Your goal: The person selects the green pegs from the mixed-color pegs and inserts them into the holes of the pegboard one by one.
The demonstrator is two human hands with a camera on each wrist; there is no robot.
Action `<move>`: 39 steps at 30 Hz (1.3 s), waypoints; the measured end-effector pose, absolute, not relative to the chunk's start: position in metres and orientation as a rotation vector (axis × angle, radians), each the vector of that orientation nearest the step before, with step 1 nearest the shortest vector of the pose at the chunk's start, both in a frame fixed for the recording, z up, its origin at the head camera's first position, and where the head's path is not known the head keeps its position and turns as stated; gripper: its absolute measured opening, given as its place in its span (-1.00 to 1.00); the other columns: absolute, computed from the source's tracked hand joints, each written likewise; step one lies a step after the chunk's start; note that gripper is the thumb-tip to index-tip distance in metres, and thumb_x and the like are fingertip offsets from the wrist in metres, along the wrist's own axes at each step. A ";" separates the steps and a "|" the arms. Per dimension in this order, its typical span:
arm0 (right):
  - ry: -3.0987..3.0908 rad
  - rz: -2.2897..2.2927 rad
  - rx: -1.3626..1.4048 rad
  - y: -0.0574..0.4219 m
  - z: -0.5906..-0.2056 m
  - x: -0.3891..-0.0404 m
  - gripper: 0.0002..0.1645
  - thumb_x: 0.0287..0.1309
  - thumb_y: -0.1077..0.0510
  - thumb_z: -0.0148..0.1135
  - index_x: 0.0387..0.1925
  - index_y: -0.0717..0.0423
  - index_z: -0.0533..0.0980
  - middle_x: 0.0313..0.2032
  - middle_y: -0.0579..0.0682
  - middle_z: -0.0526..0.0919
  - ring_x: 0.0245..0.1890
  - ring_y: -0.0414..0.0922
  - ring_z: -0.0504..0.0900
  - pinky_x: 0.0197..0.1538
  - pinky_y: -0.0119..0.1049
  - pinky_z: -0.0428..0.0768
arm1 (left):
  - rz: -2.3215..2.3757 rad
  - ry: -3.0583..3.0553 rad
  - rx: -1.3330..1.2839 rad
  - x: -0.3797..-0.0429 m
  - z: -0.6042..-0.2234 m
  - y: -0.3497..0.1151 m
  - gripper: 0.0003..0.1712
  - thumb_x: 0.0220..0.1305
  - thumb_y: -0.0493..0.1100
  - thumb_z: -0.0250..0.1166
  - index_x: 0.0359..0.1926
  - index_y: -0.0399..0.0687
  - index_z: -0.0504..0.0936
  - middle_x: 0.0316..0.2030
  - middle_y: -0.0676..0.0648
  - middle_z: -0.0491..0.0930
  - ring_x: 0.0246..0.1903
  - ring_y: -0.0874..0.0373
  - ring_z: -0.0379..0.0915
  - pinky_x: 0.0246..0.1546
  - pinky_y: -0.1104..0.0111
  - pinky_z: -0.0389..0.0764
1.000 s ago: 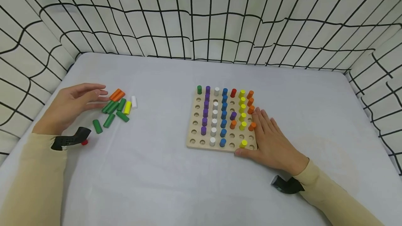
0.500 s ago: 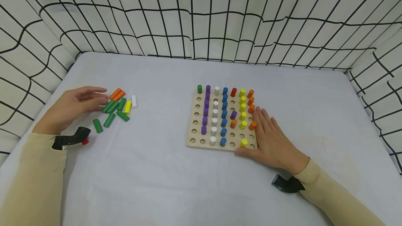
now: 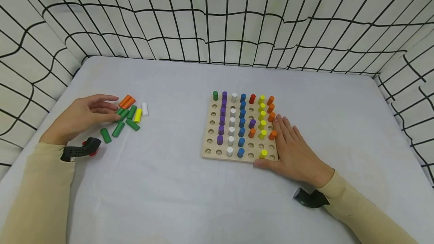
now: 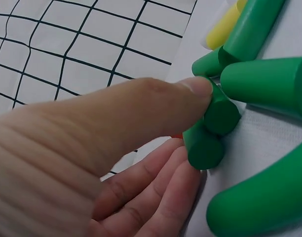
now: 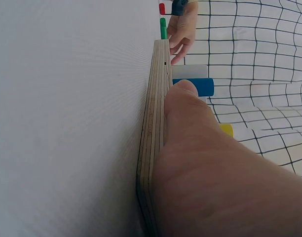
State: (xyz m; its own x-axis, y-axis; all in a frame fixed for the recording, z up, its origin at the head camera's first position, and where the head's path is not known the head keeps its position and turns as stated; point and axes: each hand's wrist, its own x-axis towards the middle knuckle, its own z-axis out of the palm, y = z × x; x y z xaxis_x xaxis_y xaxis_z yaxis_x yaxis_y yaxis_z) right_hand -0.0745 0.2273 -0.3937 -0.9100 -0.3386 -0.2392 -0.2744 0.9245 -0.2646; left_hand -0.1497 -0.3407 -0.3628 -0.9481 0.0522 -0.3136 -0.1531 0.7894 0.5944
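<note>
My left hand [image 3: 86, 116] is at the loose pegs on the left of the table. In the left wrist view its thumb lies on an upper green peg [image 4: 222, 116], and its fingertips are against a lower green peg [image 4: 206, 152], so the pair is pinched between them. My right hand [image 3: 296, 157] rests with straight fingers along the right edge of a wooden pegboard [image 3: 211, 148], thumb at the front corner. Standing in the board are purple, white, blue [image 3: 242, 123], yellow [image 3: 262, 125] and orange pegs in columns, plus a green peg [image 3: 215, 95] and a red peg [image 3: 252, 98].
Orange pegs [image 3: 127, 102], a yellow peg [image 3: 137, 115], a white peg [image 3: 145, 109] and several green pegs [image 3: 118, 129] lie around my left hand. Red pegs show partly behind the left wrist camera [image 3: 83, 150]. Black-gridded white walls [image 3: 217, 29] surround the table.
My left hand has moved slightly right and its thumb and fingers have closed in on the two green pegs. More red shows beside the left wrist. My right hand stays on the board.
</note>
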 end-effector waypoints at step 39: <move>2.806 -0.359 -0.479 0.228 -0.390 -0.073 0.61 0.05 -0.76 0.06 0.64 0.21 -0.36 0.68 0.20 -0.36 0.69 0.25 -0.32 0.64 0.37 -0.11 | 0.827 2.631 -0.130 -0.146 -0.348 -0.336 -0.27 0.52 0.38 -0.03 0.49 0.13 0.40 0.45 -0.29 0.39 0.31 -0.07 0.27 0.34 -0.38 0.29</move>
State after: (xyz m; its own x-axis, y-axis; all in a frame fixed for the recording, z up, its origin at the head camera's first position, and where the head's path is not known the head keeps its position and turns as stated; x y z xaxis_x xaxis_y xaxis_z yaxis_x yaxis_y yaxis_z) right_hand -0.0731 0.2280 -0.3904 -0.9083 -0.3543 -0.2223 -0.2870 0.9145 -0.2850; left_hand -0.1457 -0.3361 -0.3476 -0.9240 0.0250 -0.3815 -0.1977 0.8227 0.5329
